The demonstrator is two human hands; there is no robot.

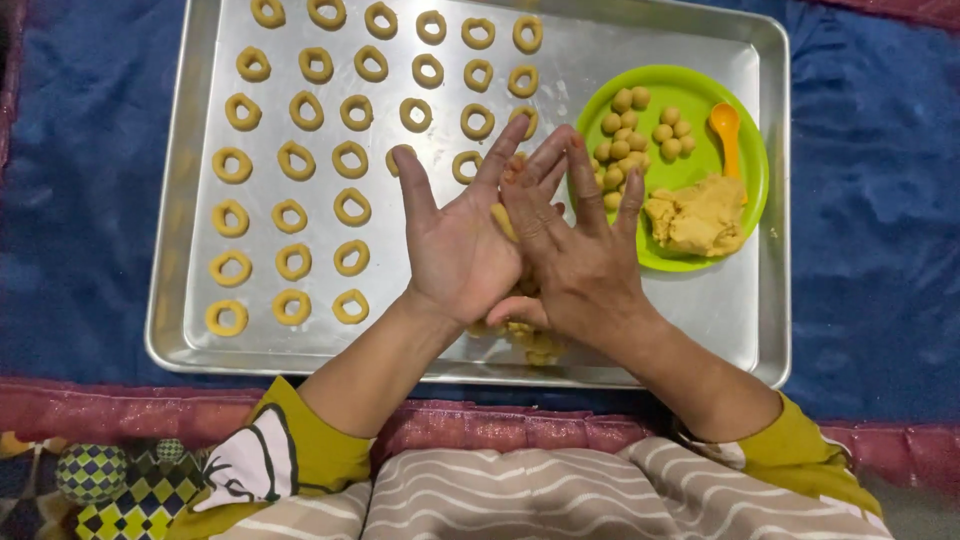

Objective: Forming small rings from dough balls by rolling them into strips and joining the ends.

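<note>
dough piece (503, 220): mostly hidden between my palms
top ring row (327, 12): clipped by frame edge
rings behind my fingers (465, 166): partly covered

Yellow dough piece (503, 222), mostly hidden, pressed between flat palms above the tray.
</note>
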